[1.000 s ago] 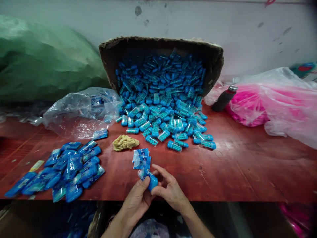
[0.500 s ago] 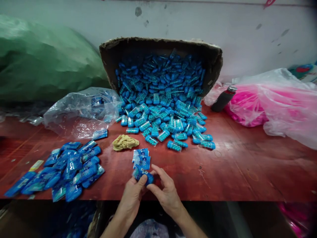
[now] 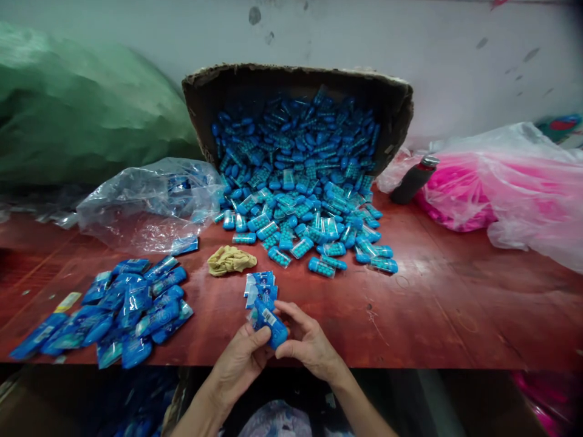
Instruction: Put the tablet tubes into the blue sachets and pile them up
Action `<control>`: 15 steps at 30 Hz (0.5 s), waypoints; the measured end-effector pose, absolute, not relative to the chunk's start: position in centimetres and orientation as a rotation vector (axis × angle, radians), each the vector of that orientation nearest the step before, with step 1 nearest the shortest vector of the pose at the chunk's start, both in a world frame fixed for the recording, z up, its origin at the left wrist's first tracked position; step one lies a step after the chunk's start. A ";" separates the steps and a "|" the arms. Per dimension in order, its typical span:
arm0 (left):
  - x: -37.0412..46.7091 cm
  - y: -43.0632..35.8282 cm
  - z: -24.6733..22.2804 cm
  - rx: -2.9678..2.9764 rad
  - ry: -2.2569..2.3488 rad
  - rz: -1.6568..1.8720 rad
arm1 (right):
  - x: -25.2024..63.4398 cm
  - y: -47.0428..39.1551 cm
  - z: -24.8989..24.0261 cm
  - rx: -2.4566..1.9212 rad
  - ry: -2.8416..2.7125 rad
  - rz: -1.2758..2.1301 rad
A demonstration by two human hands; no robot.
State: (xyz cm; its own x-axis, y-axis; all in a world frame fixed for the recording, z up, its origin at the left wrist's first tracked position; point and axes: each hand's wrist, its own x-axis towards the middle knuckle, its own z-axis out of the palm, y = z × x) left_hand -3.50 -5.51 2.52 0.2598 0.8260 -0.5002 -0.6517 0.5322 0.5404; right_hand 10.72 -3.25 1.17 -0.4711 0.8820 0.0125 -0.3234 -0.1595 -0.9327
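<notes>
Near the front edge of the red table, my left hand point(image 3: 243, 358) grips a small blue packet point(image 3: 272, 325) with a white barcode label, its thumb pressed on the face. My right hand point(image 3: 310, 343) curls round the packet's right side, thumb and forefinger at its edges. Just beyond lie several flat blue-and-white printed sleeves point(image 3: 260, 285), overlapping and partly covered by the packet. To the left is a heap of finished-looking blue packets point(image 3: 136, 300) with shiny wrapping. Clear-and-blue containers of small turquoise balls point(image 3: 300, 212) spill toward my hands from a cardboard box point(image 3: 296, 74).
A crumpled yellow cloth point(image 3: 231, 261) lies behind the sleeves. A clear plastic bag point(image 3: 141, 206) stands left of the box, before a large green sack point(image 3: 86, 109). At right are a dark bottle point(image 3: 413, 181) and bags of pink items point(image 3: 460, 191). The table's front edge point(image 3: 410, 367) runs below.
The packet in my hands has turned so that its barcode side now shows more fully. My right hand has shifted slightly to the right and down.
</notes>
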 end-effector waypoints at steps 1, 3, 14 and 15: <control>-3.4 -5.6 2.6 0.247 0.851 1.020 | 10.7 -3.2 1.2 -0.724 -1.234 1.751; -3.0 -5.7 2.7 0.239 0.890 1.034 | 10.7 -3.2 1.3 -0.745 -1.239 1.729; -1.0 -6.1 3.5 0.153 1.001 1.133 | 9.8 -4.2 -0.6 -0.940 -1.177 1.594; -0.8 -6.1 3.4 0.156 0.995 1.129 | 9.8 -4.1 -0.7 -0.957 -1.200 1.579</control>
State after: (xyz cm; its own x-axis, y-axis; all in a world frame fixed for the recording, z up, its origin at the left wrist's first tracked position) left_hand -0.83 -6.13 3.44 0.0674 0.8090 -0.5839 -0.6809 0.4651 0.5657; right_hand 9.81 -4.14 -0.66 -0.2897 0.9555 -0.0557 -0.2020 -0.1179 -0.9722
